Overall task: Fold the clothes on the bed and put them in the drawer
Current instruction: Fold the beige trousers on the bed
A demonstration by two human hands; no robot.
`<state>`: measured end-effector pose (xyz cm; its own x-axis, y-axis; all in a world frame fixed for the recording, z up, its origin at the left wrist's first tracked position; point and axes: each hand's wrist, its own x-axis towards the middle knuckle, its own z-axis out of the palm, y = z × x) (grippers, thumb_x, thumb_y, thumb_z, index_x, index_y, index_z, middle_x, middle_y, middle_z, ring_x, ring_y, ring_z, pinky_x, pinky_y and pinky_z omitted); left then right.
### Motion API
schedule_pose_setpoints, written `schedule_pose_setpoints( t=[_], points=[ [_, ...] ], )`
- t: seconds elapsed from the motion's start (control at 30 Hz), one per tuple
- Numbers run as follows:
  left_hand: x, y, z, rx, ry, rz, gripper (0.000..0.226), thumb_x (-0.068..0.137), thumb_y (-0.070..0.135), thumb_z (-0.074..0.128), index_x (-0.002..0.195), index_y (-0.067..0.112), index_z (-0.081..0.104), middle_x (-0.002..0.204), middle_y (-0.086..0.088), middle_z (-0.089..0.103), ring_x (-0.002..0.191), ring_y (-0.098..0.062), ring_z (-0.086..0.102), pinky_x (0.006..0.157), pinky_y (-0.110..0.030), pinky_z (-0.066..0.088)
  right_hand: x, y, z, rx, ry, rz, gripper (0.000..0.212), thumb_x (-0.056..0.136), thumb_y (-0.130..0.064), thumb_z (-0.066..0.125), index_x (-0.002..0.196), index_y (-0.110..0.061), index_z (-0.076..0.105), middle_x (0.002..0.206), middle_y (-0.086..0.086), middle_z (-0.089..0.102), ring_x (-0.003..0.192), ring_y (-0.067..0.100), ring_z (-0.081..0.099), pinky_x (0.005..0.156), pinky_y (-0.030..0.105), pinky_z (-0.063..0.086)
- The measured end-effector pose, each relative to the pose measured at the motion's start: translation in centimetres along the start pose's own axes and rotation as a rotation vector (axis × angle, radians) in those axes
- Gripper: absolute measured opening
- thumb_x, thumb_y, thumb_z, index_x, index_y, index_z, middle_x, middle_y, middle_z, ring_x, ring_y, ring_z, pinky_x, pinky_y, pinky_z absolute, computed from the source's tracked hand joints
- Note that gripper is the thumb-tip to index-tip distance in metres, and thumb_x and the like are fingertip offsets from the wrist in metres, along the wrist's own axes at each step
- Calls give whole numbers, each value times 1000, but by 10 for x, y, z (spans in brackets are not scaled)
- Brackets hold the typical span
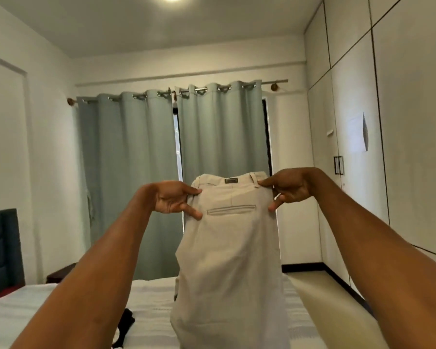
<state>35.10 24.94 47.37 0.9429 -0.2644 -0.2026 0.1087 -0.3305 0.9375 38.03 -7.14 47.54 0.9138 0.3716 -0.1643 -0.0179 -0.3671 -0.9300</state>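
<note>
One pair of beige cotton trousers (pixel 227 248) hangs in the air in front of the person, held up by its waistband above the bed with white bedding (pixel 23 313). The back faces the camera: one welt pocket and one small dark label at the waistband show. The left hand (pixel 173 197) pinches the left edge of the waistband between thumb and fingers (pixel 195 214), and the right hand (pixel 287 188) pinches the right edge the same way, so both hands are clenched on the cloth. The legs hang straight down, and their lower part runs out of view at the bottom.

On the bed, just left of the hanging trousers, lies one black garment (pixel 125 326), partly hidden by the left forearm. Behind stand two pale grey-green eyelet curtains (pixel 136 172) on one rod. A tall white wardrobe (pixel 400 122) fills the right wall, and one dark blue padded headboard (pixel 1 248) stands at the left.
</note>
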Motion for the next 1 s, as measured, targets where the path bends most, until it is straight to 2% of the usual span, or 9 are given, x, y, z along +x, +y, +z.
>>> schedule_pose_setpoints(
  t=[0.07, 0.13, 0.2, 0.33, 0.43, 0.6, 0.7, 0.8, 1.0],
  points=[
    [53, -17, -15, -82, -22, -64, 42, 104, 24, 45, 137, -2, 41, 123, -34, 61, 91, -46, 71, 70, -40, 62, 55, 21, -4, 72, 12, 68, 39, 105, -34, 48, 130, -4, 51, 103, 18, 68, 62, 30, 73, 48, 30, 59],
    [112, -30, -30, -143, 30, -89, 45, 102, 22, 51, 141, 3, 38, 137, -33, 51, 103, -52, 65, 84, -53, 57, 115, 36, -9, 101, 60, 97, 46, 104, -36, 50, 137, -4, 47, 105, 20, 62, 64, 36, 73, 56, 38, 62],
    [168, -33, -49, -153, 175, 19, 47, 101, 22, 56, 143, 8, 42, 141, -23, 50, 110, -43, 64, 88, -51, 58, 170, 31, -16, 66, 158, 5, 40, 103, -39, 52, 132, -11, 49, 109, 17, 57, 78, 42, 72, 64, 48, 62],
    [249, -8, -66, -209, 436, 378, 32, 103, 30, 52, 128, 10, 57, 119, -9, 62, 103, -23, 60, 80, -30, 55, 254, -7, -40, 75, 431, -488, 32, 104, -43, 48, 125, -21, 58, 116, 4, 64, 109, 29, 64, 86, 46, 59],
    [280, 38, -86, -215, 615, 600, 28, 101, 35, 52, 114, 14, 65, 107, -6, 66, 98, -24, 60, 88, -41, 53, 282, -51, -57, 183, 541, -754, 25, 102, -41, 53, 115, -22, 64, 109, -3, 68, 106, 18, 65, 92, 37, 53],
    [290, 110, -96, -216, 742, 872, 15, 99, 31, 54, 100, 29, 68, 108, -2, 71, 107, -25, 65, 97, -42, 52, 292, -111, -93, 267, 535, -1033, 17, 103, -31, 54, 112, -24, 67, 109, -2, 72, 102, 11, 68, 92, 32, 53],
    [290, 126, -93, -188, 738, 934, 14, 99, 31, 54, 103, 29, 67, 106, 0, 70, 103, -22, 64, 98, -44, 51, 287, -122, -105, 266, 556, -1079, 19, 103, -28, 54, 116, -22, 67, 110, -2, 72, 104, 11, 68, 93, 30, 53],
    [286, 120, -86, -153, 739, 912, 19, 97, 34, 55, 108, 24, 67, 108, -2, 70, 106, -24, 65, 99, -45, 51, 276, -111, -106, 253, 556, -1076, 18, 103, -28, 54, 115, -23, 67, 112, 1, 72, 107, 15, 67, 100, 40, 52],
    [248, 25, -25, -130, 714, 815, 27, 102, 29, 53, 124, 18, 64, 116, 0, 69, 109, -18, 64, 97, -36, 52, 229, -25, -65, 179, 583, -912, 17, 101, -40, 55, 109, -32, 67, 111, -1, 72, 107, 19, 66, 101, 50, 50]
  ],
)
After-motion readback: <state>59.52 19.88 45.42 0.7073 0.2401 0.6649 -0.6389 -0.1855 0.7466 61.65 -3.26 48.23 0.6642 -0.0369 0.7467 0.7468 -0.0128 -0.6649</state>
